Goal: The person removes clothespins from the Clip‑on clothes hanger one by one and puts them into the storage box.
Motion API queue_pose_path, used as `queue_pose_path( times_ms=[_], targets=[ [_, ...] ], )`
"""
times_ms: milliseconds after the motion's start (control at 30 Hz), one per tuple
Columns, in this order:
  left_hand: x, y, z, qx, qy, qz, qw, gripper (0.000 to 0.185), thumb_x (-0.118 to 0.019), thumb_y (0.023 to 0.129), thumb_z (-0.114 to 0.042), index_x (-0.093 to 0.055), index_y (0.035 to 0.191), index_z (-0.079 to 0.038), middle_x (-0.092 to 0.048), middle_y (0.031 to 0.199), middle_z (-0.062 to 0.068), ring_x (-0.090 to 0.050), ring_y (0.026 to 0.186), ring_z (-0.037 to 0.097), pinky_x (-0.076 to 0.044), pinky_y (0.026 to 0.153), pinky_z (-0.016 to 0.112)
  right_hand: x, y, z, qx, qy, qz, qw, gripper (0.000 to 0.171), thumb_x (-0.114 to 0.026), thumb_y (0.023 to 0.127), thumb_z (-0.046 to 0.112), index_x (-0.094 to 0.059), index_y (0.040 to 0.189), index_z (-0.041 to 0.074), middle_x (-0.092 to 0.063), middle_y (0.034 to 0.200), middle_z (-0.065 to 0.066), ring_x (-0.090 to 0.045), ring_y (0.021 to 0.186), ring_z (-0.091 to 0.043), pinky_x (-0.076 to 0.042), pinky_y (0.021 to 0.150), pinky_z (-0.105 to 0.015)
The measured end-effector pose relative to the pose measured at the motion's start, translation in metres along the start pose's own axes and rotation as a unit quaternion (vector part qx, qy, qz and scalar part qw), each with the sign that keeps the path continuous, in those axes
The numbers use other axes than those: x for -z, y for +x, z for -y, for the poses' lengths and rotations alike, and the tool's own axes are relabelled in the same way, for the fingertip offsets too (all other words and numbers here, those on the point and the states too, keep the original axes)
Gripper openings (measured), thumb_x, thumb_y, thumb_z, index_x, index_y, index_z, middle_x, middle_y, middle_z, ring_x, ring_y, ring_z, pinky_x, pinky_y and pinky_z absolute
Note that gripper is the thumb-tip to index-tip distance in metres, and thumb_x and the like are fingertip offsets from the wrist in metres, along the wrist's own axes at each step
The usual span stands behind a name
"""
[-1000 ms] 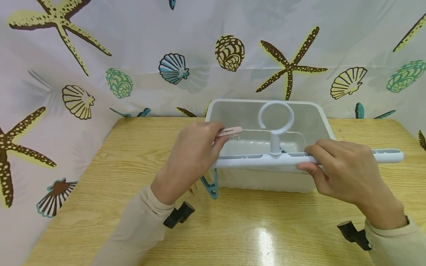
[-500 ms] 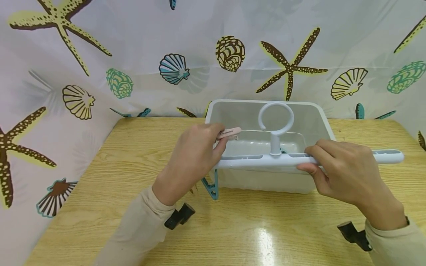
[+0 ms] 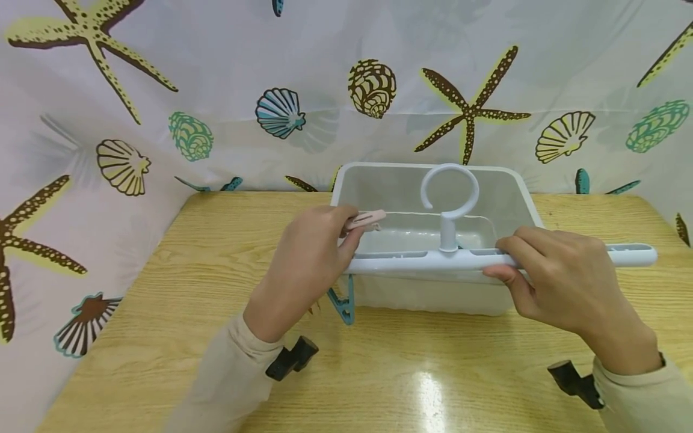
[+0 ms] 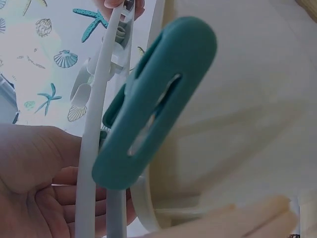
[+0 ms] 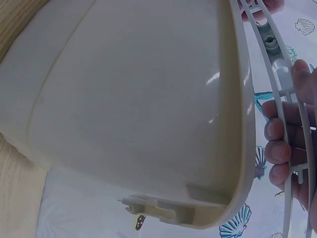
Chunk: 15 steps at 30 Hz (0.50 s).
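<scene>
A pale pink clothes peg is pinched between the thumb and fingers of my left hand, just above the left part of a white plastic hanger. My right hand grips the hanger's bar right of its round open hook. The bar lies level across the front of a white bin. From the hanger's left end hangs a teal clothes peg, which looms large in the left wrist view. In the right wrist view, the curled fingers wrap the slotted underside. My left hand hides the hanger's left tip.
The white bin stands on a wood-grain table, behind and below the hanger. A white curtain with shell and starfish prints closes off the back and left side. A small teal bit shows behind the hook's base.
My left hand has shifted slightly left and down with the pink peg. The right hand and the hanger have stayed in place.
</scene>
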State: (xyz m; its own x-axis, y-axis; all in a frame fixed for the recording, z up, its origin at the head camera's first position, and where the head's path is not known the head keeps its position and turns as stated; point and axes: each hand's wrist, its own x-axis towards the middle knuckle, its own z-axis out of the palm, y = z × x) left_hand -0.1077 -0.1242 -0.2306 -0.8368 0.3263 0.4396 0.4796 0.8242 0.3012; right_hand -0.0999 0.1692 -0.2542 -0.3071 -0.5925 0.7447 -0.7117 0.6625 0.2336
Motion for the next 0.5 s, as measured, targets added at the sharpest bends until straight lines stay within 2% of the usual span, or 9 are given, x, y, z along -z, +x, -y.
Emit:
queue_pose_path(
  times_ms=[267,500],
  targets=[
    [0.004,-0.004,0.006,0.036,-0.019,-0.013,0.9991,0.019,-0.069,0.090,-0.010,-0.070,0.104,0.002,-0.069,0.085,0.010,-0.058,0.066,0.019,-0.049,0.059,0.031,0.001,0.000,-0.001,-0.002,-0.003,-0.001,1.000,0.055,-0.037,0.102,0.048,-0.059,0.075,0.005,-0.046,0.059,0.002,-0.035,0.041,-0.010,-0.029,0.035,-0.028],
    [0.002,-0.002,0.012,0.062,-0.011,0.004,0.9980,0.022,-0.070,0.089,-0.011,-0.069,0.105,0.004,-0.070,0.088,0.013,-0.062,0.068,0.021,-0.052,0.062,0.033,0.001,-0.001,0.000,-0.004,-0.003,0.000,1.000,0.055,-0.037,0.102,0.048,-0.059,0.075,0.005,-0.046,0.059,0.002,-0.036,0.041,-0.010,-0.029,0.035,-0.028]
  ],
)
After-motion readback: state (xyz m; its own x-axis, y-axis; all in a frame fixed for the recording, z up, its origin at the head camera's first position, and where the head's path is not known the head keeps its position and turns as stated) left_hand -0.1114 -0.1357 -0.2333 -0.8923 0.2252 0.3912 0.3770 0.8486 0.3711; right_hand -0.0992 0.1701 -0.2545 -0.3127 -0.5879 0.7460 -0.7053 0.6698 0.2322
